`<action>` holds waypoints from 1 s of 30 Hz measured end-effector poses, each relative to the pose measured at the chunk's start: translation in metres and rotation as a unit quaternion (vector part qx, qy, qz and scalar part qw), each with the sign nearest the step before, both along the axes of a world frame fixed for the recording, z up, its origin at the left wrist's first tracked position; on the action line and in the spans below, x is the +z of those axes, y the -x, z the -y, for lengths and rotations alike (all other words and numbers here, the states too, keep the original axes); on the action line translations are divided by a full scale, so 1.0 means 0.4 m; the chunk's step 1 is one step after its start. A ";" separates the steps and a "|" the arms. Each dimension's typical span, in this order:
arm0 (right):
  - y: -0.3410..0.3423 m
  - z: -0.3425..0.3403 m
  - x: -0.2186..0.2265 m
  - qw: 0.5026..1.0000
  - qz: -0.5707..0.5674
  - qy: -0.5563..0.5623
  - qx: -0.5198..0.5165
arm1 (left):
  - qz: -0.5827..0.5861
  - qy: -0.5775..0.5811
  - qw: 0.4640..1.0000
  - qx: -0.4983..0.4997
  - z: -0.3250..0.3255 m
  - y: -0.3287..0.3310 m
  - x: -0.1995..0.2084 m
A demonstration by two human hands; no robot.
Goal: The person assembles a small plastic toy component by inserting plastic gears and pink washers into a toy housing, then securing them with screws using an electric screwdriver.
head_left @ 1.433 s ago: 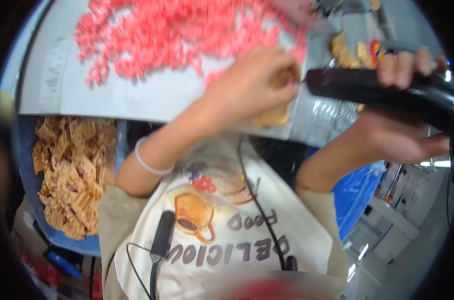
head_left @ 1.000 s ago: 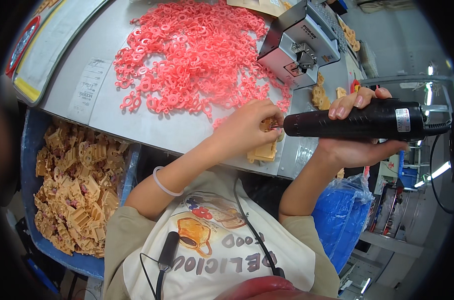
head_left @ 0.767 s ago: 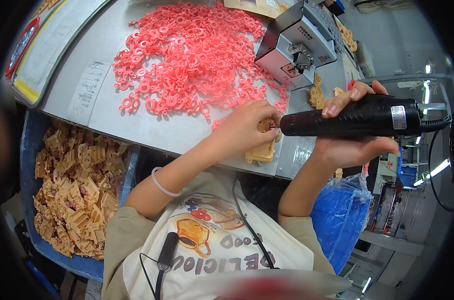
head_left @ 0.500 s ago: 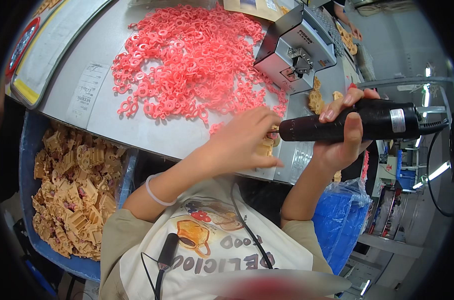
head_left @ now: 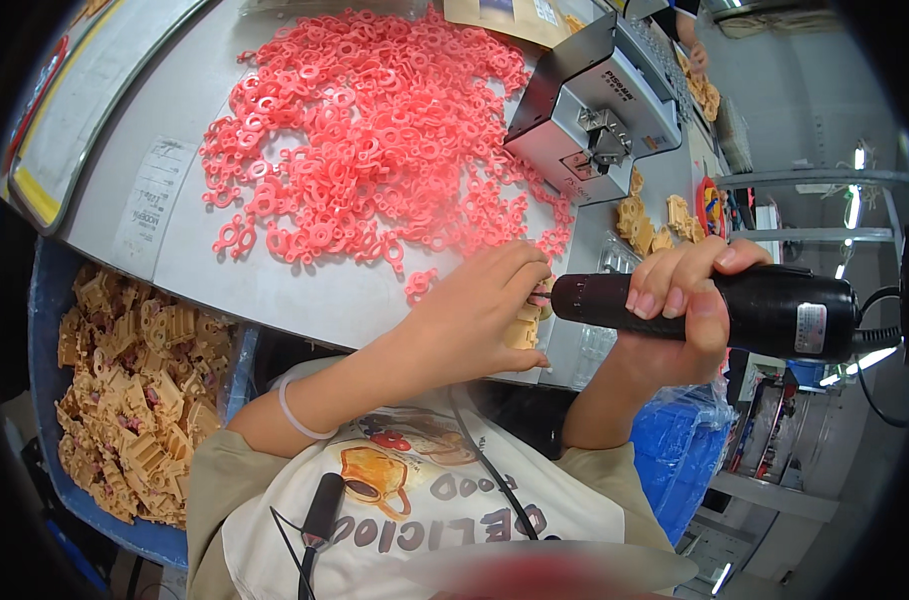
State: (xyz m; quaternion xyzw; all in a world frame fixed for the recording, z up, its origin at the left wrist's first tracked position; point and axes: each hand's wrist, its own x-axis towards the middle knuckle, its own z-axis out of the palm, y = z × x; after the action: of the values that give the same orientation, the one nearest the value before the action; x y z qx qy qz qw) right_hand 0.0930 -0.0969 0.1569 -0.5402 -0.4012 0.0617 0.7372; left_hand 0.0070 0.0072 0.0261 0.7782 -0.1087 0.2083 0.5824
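Black driver (head_left: 764, 312): gripped by the right hand (head_left: 679, 305), whose fingers are wrapped over the barrel while the thumb is pressed against its near side; the tool is held nearly level.
Driver bit (head_left: 541, 295): aimed leftward at the tan plastic part (head_left: 521, 332); whether contact is made cannot be told.
Left grasp: the tan plastic part is half covered by the left hand (head_left: 479, 310), with fingers bent over it and the thumb stretched out on the near side; how firmly it is pinched cannot be told.
Part's place: seen at the front edge of the grey table (head_left: 294, 300), between the left hand and the driver's nose.
Left forearm: encircled by a pale wristband (head_left: 299, 410).
Pink rings (head_left: 364, 140): heaped loosely just beyond the left hand.
Metal device (head_left: 619, 110): stood to the right of the heap.
Loose tan pieces (head_left: 634, 225): scattered near the device, behind the driver.
Left bin (head_left: 244, 375): filled with a jumble of tan parts (head_left: 134, 400), set below the table edge.
Blue container (head_left: 674, 460): covered in clear film, placed beyond the right forearm.
Far end: a co-worker's hand (head_left: 698, 58) is glimpsed at upper right.
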 end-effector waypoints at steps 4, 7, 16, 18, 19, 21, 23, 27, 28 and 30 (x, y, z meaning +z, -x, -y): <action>-0.023 0.009 -0.008 0.998 0.013 0.006 0.054 | -0.009 0.025 1.000 -0.004 -0.011 -0.002 0.010; -0.019 0.002 0.001 0.997 0.038 0.032 0.063 | -0.007 0.038 0.999 0.011 -0.001 -0.008 -0.006; -0.058 0.074 -0.027 0.997 -0.017 0.070 0.004 | 0.013 0.016 0.999 0.039 0.022 -0.021 -0.062; -0.070 0.092 -0.030 0.997 -0.019 0.075 0.002 | 0.020 0.015 0.998 0.050 0.031 -0.016 -0.066; -0.069 0.090 -0.037 0.997 -0.020 0.078 0.002 | 0.018 0.017 0.998 0.049 0.035 -0.013 -0.069; -0.075 0.098 -0.040 0.996 -0.021 0.083 0.002 | 0.029 0.012 0.998 0.060 0.041 -0.012 -0.075; -0.086 0.110 -0.035 0.996 -0.022 0.088 0.003 | 0.030 0.013 0.998 0.062 0.040 -0.016 -0.076; -0.114 0.146 -0.028 0.995 -0.028 0.096 0.001 | 0.026 0.012 0.998 0.056 0.041 -0.012 -0.074; -0.105 0.147 -0.028 0.995 -0.029 0.096 0.002 | 0.025 0.012 0.998 0.055 0.042 -0.013 -0.075; -0.106 0.152 -0.025 0.995 -0.028 0.097 0.003 | 0.034 0.008 0.997 0.066 0.045 -0.014 -0.077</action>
State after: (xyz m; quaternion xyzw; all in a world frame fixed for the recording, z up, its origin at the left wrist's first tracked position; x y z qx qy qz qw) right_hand 0.1356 -0.1578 0.1470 -0.6058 -0.3745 0.1171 0.6922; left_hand 0.0126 -0.0110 -0.0047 0.7714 -0.0753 0.2732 0.5698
